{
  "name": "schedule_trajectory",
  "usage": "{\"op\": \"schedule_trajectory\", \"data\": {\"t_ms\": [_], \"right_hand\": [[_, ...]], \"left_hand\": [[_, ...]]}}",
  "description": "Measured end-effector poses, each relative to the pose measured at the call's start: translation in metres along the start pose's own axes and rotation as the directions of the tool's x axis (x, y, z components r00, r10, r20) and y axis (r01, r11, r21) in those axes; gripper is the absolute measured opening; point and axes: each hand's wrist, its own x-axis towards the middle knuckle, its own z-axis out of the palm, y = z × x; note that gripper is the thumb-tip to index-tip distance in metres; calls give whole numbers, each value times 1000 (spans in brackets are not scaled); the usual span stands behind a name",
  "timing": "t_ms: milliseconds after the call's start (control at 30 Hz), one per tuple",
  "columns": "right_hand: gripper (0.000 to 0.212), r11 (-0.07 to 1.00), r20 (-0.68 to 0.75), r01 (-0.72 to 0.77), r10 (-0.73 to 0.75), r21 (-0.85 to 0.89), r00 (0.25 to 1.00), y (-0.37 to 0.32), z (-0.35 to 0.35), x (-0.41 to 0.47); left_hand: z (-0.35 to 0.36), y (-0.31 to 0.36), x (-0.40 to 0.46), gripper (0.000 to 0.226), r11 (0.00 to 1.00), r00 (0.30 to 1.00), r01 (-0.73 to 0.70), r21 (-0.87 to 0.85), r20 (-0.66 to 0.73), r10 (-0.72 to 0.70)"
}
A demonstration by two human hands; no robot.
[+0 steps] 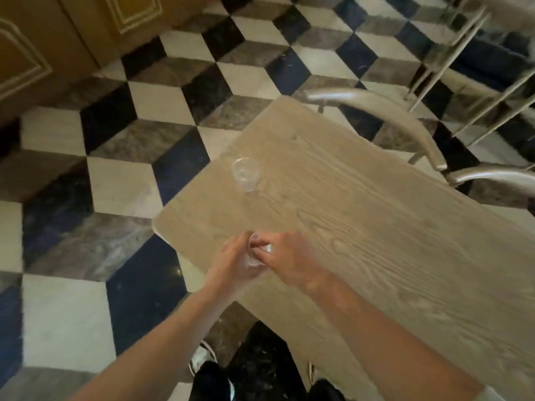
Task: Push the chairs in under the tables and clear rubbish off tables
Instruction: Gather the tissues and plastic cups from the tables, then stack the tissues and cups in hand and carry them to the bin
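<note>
Cup [254,257] mostly hidden between both hands, seemingly clear plastic, blurred

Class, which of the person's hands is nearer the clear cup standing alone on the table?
Left, narrowly. The left hand is below the cup; the right hand sits below and further right.

No legible text, label, brand, number or sign appears anywhere in view. The clear cup [255,254] between the fingers [262,243] bears no readable marking; the second clear cup [245,174], well beyond the fingertips on the wooden table [362,215], is likewise unmarked. The picture is blurred.
</note>
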Motion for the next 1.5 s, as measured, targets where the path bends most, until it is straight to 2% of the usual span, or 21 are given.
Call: {"op": "schedule_trajectory", "data": {"t_ms": [100,167,267,333,367,400,467,533,567,600,667,733,833,933,1000,1067,1133,1233,1367,1433,1500], "right_hand": [[32,997,185,72,-78,37,980,-57,22,42],[37,990,186,131,-137,44,973,-92,36,67],[34,975,-33,179,-177,128,984,-126,48,101],[20,975,-248,150,-107,165,963,-128,47,127],[14,981,-382,123,-58,150,922,-122,43,136],[13,992,-514,72,-7,106,858,-115,41,152],[43,978,-615,-209,147,-29,774,-91,37,174],[81,850,-500,-519,415,-84,760,-64,35,190],[86,804,-433,-590,506,-77,746,-53,34,199],[81,804,-391,-594,536,-35,748,-44,33,203],[63,857,-407,-512,491,65,770,-38,32,219],[58,886,-419,-393,462,244,782,-59,26,241],[61,817,-382,-155,417,556,825,-109,18,283],[60,822,-312,-67,288,565,905,-153,20,320],[63,872,-278,-90,250,481,928,-174,28,347],[63,911,-271,-125,245,393,931,-186,38,375],[65,928,-275,-202,293,314,916,-196,45,403],[76,933,-264,-319,354,167,897,-213,46,446],[92,867,-199,-433,483,246,853,-230,44,487],[87,859,-353,-434,508,270,785,-240,45,505],[62,871,-555,-417,489,261,673,-244,43,513]], "left_hand": [[-61,-50,-1,54,998,1000,26,-56,4,-25],[-105,-77,3,52,992,999,50,-114,-6,-51],[-157,-100,21,25,993,998,45,-106,-42,-49],[-186,-109,42,27,991,997,43,-129,-64,-52],[-194,-110,49,33,989,997,37,-142,-66,-47],[-205,-115,63,41,988,997,40,-150,-52,-49],[-219,-121,86,58,988,999,29,-153,-20,-32],[-229,-128,113,64,989,1000,14,-144,29,-10],[-235,-131,131,63,991,999,4,-137,51,2],[-240,-133,143,62,992,998,0,-122,67,8],[-254,-139,172,60,996,994,-15,-89,103,24],[-269,-147,203,60,998,989,-30,-49,140,37],[-295,-151,245,59,998,979,-64,25,197,58],[-318,-147,275,57,995,970,-86,54,234,71],[-330,-144,296,55,987,954,-149,53,272,130],[-340,-139,316,41,974,927,-220,53,322,192],[-349,-138,342,32,972,901,-234,32,383,204],[-367,-146,388,39,974,848,-219,-61,481,221],[-393,-162,433,44,955,793,-283,-88,538,285],[-408,-169,454,42,942,769,-331,-55,562,303],[-415,-171,473,45,925,731,-377,-41,601,325]]}}
